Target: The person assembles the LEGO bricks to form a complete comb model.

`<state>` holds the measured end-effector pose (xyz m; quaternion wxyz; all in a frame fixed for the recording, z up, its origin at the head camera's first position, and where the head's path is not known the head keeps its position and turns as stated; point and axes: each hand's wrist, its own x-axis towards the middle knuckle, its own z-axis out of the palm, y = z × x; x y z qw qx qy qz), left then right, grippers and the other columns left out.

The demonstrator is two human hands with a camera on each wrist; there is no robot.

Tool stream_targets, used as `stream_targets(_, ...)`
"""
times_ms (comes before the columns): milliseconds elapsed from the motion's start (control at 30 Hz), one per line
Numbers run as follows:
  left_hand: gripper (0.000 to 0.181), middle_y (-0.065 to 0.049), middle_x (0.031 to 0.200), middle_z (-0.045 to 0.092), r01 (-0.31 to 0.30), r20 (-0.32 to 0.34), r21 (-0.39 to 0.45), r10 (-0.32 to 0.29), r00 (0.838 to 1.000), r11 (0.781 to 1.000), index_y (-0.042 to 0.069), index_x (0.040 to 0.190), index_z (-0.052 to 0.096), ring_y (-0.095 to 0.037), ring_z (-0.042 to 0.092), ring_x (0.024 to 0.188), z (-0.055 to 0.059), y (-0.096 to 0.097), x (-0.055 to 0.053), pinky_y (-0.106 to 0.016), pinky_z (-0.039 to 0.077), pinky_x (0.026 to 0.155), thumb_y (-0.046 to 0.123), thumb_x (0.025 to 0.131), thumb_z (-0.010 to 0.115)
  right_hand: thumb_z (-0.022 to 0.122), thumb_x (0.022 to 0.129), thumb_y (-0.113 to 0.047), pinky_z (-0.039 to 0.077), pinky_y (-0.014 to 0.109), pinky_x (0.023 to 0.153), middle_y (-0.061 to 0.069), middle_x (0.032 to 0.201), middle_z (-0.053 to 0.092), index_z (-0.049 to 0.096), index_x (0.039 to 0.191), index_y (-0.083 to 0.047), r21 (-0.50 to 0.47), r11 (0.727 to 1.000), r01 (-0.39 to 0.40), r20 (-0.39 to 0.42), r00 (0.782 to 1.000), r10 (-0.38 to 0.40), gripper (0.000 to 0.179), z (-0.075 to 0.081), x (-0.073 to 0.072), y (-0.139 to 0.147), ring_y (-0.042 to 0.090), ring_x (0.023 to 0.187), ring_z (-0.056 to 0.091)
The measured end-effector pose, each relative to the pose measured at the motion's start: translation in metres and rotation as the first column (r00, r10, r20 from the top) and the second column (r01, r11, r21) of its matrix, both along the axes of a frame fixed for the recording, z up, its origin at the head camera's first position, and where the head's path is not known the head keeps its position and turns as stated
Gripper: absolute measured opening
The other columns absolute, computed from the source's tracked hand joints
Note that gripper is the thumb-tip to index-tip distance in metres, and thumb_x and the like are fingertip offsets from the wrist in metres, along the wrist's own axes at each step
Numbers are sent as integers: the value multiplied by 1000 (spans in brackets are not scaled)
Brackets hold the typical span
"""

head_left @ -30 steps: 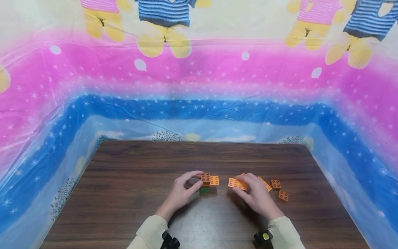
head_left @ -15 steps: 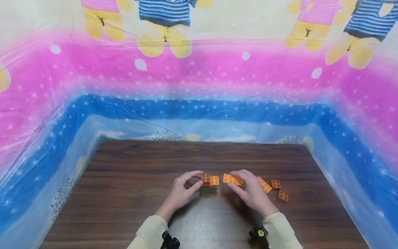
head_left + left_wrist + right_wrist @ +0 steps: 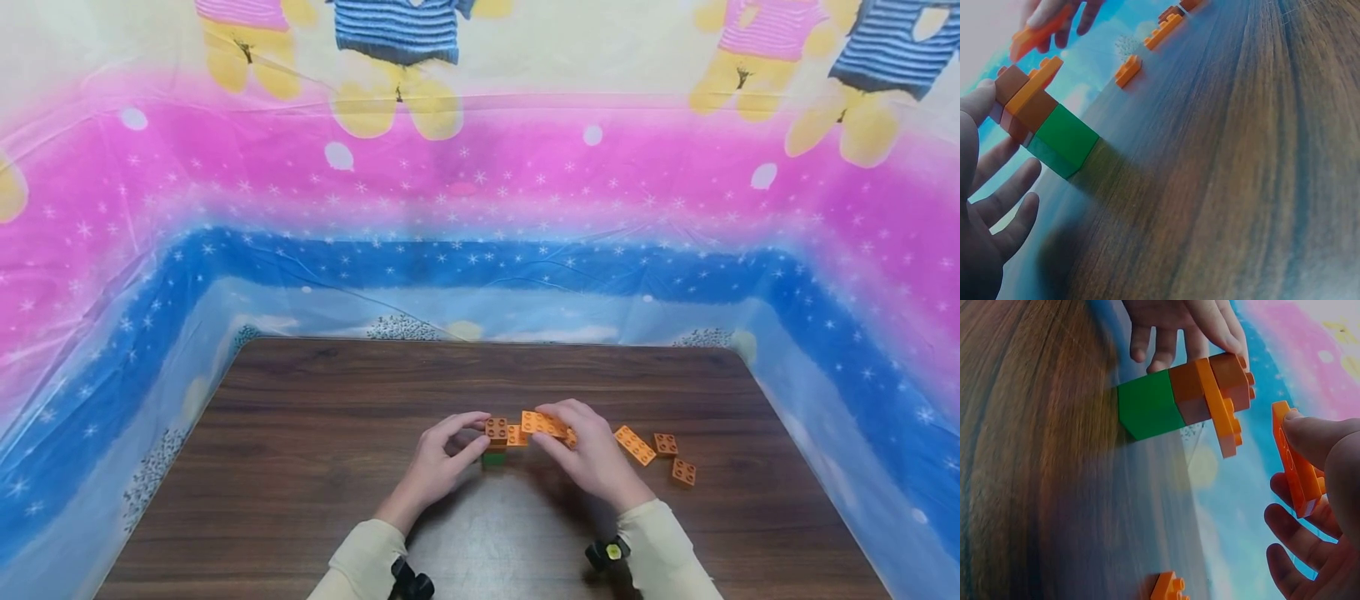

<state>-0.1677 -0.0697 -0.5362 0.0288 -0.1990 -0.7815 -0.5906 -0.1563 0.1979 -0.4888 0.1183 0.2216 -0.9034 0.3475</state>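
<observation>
A small tower of toy building bricks stands on the table: a green brick [image 3: 1063, 140] at the bottom, a brown brick [image 3: 1034, 115] over it, a thin orange brick [image 3: 1036, 84] sticking out sideways, and a brown top brick [image 3: 497, 430]. My left hand [image 3: 441, 457] pinches the tower near its top between thumb and fingers. Another thin orange brick [image 3: 1296, 464], studs up and slightly tilted, is pinched by my right hand [image 3: 596, 454]. In the right wrist view a gap shows between this brick and the tower. From the head, it overlaps the tower's jutting orange end.
Right of my right hand lie a thin orange brick [image 3: 634, 445] and two brown bricks, a rear one [image 3: 665, 443] and a front one [image 3: 683, 472]. One more orange brick [image 3: 1128, 71] lies nearer the tower. A printed cloth [image 3: 480, 267] surrounds the table [image 3: 337, 392].
My right hand has moved left with the thin orange brick, from beside the loose bricks to close by the tower's jutting end. My left hand and the tower have stayed put.
</observation>
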Motion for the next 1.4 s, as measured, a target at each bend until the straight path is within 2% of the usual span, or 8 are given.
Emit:
stream_targets(200, 33, 1, 119, 72, 0, 6, 5, 0, 1000, 1000, 21, 134, 71, -21, 70, 91, -1, -1, 0, -34, 58, 80, 23, 101, 73, 78, 98, -27, 59, 42, 90, -3, 123, 70, 72, 132, -13, 0, 999, -33, -33, 999, 33, 37, 2, -3, -9, 14, 113, 66)
stream_targets(367, 33, 1, 119, 72, 3, 7, 0, -3, 1000, 1000, 23, 134, 71, -21, 71, 92, -1, -1, 0, -34, 58, 81, 24, 101, 73, 78, 98, -28, 59, 37, 84, -4, 121, 69, 72, 132, -13, 12, 999, -46, -22, 999, 46, 37, 4, -5, -15, 11, 108, 65)
stream_targets(667, 33, 0, 120, 72, 14, -22, -4, -14, 1000, 1000, 19, 135, 70, -21, 71, 93, -2, -1, -1, -35, 59, 81, 23, 102, 72, 77, 99, -29, 57, 45, 90, -4, 121, 69, 71, 133, -13, 27, 998, -55, 0, 998, 55, 38, 5, -8, -25, 14, 112, 64)
stream_targets(867, 32, 1, 120, 72, 15, -14, -2, -15, 1000, 1000, 24, 134, 70, -20, 71, 93, -2, -2, -1, -35, 58, 82, 25, 102, 72, 77, 98, -29, 58, 44, 89, -3, 121, 68, 71, 132, -11, 23, 997, -79, 11, 997, 79, 39, 6, -9, -30, 15, 111, 64)
stream_targets(1100, 33, 2, 121, 72, 12, -2, -11, -12, 1000, 1000, 24, 135, 70, -21, 70, 95, 0, -2, 0, -36, 58, 83, 24, 102, 73, 76, 99, -29, 58, 40, 87, -5, 118, 68, 72, 132, -13, 30, 995, -92, 18, 996, 92, 37, 4, -10, -34, 12, 109, 63)
stream_targets(1400, 33, 1, 121, 72, 15, -22, 1, -15, 1000, 1000, 24, 135, 70, -22, 70, 95, 1, -1, 1, -36, 58, 82, 23, 102, 72, 77, 99, -31, 58, 41, 89, -4, 119, 69, 72, 132, -14, 19, 994, -107, 2, 994, 107, 37, 3, -11, -38, 13, 110, 64)
